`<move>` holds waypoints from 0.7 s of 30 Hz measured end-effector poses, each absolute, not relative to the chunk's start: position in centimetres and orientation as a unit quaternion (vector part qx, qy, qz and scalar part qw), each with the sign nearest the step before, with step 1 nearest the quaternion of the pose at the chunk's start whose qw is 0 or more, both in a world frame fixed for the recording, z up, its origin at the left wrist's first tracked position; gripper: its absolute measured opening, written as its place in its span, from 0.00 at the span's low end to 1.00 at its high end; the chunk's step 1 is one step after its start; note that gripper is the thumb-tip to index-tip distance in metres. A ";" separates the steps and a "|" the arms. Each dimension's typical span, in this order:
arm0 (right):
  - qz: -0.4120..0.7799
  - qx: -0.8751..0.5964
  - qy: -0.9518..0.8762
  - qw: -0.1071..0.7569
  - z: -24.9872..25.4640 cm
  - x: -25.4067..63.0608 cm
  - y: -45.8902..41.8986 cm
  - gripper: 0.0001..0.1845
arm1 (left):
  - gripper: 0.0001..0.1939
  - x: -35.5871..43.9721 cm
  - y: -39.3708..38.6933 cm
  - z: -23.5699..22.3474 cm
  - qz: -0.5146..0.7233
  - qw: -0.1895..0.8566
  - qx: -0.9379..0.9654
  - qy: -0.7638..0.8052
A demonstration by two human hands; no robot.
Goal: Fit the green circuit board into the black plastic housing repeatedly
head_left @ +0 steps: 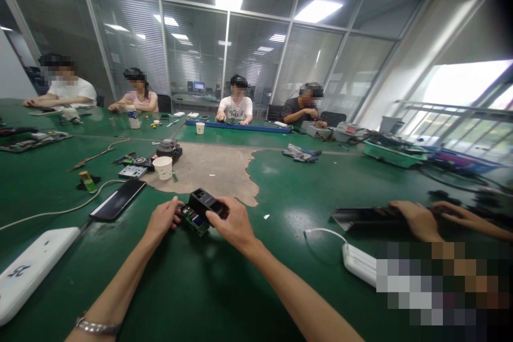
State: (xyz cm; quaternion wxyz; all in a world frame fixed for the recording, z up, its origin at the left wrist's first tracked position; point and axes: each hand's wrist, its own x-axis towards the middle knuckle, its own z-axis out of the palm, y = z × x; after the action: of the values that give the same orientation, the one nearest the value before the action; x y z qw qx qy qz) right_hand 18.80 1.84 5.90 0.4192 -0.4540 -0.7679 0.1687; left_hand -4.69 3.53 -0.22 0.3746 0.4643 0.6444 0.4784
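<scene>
Glass partition wall (192,43) w/ blinds fills the bkgd; below it, a green worktable (288,272) runs almost full width. Four co-workers sit along the far edge: one in white at far L (76,91), one in pink (146,101), one in a white tee (236,108) nr centre, one in dark clothes (294,109) to the R of that. Bare tan patch (224,168) shows mid-table where the green surface is gone. Long blue rail (240,126) lies in front of the white tee; green plastic basket (395,153) w/ dark cables stands far R. Nr R, a neighbour's hands (419,219) rest on a dark metal channel (356,220). White pwr bank (40,262) lies nr L, its dark lead running to a black smartphone (120,200). Wearer's R hand (236,220) grips a black plastic housing (202,199), thumb on near side, fingers round its R end; L hand (165,220), metal band (98,326) on wrist, has fingers curled at the L edge of the green PCB (195,223) under the housing, can't tell if pinching it. Housing + PCB are front-centre, btwn both hands, just nr side of the tan patch. Printed paper cup (163,168) stands beyond, beside loose drive parts (134,171); yellow-capped vial (87,181) is past the phone; tiny white scrap (266,217) lies R of the hands
</scene>
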 end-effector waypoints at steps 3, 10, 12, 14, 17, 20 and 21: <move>0.152 -0.461 -0.771 0.411 6.0 16.9 1.5 0.15 | 0.37 -4.7 3.4 -0.2 0.481 0.352 0.465 0.655; 0.114 -0.466 -0.779 0.402 5.0 14.8 1.1 0.16 | 0.37 -4.4 2.9 0.6 0.461 0.325 0.464 0.683; 0.105 -0.470 -0.781 0.398 4.9 14.6 1.1 0.16 | 0.38 -4.4 3.0 0.7 0.461 0.328 0.460 0.684; 0.101 -0.477 -0.781 0.390 4.6 14.6 1.1 0.17 | 0.38 -4.4 3.0 0.7 0.461 0.334 0.457 0.683; 0.099 -0.478 -0.788 0.375 4.1 14.6 1.3 0.18 | 0.39 -4.5 3.1 0.6 0.461 0.339 0.460 0.679; 0.097 -0.474 -0.798 0.358 3.5 14.7 1.3 0.23 | 0.38 -4.6 3.2 0.3 0.459 0.339 0.471 0.673; 0.097 -0.474 -0.801 0.354 3.3 14.8 1.3 0.24 | 0.38 -4.6 3.2 0.2 0.458 0.340 0.472 0.672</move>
State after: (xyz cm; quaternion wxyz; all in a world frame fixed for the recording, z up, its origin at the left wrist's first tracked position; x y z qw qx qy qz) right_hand 14.77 1.26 3.31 0.3535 -0.4742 -0.8005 0.0967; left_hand -4.61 3.20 0.22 0.3395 0.4720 0.6724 0.4581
